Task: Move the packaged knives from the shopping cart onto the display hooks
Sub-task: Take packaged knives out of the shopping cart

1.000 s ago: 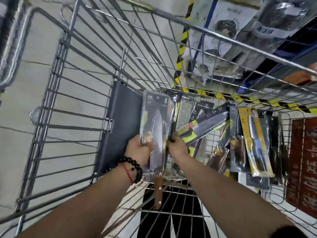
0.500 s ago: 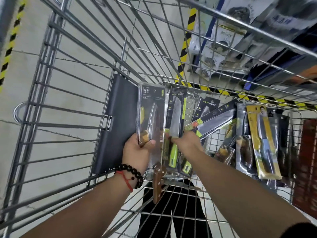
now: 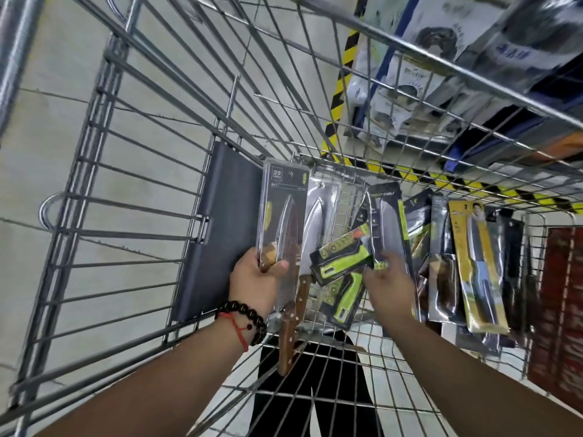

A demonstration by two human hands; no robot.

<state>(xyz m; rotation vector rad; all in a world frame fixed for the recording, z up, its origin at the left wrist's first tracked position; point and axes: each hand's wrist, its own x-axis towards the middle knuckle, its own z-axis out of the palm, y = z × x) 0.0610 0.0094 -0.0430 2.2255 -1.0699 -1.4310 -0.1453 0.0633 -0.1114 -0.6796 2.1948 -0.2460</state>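
Note:
I look down into a wire shopping cart (image 3: 132, 190). My left hand (image 3: 257, 279), with a black bead bracelet at the wrist, grips a clear-packaged knife with a wooden handle (image 3: 279, 216) held upright. A second wooden-handled knife pack (image 3: 317, 222) stands just behind it. My right hand (image 3: 386, 279) closes on a black and green knife pack (image 3: 386, 225). Two green-handled knife packs (image 3: 344, 257) lie tilted between my hands. Further knife packs lean at the right, one on a yellow card (image 3: 476, 263).
A dark grey flap (image 3: 220, 228) stands against the cart's left wall. Beyond the cart's far wall, packaged goods (image 3: 419, 74) hang on a shelf with a yellow-black striped edge (image 3: 342, 58). A red panel (image 3: 561, 310) shows at the right. The floor is pale concrete.
My left hand has lifted the clear knife pack a little higher. My right hand has moved right onto the black and green pack, and the green-handled packs have tipped over between my hands.

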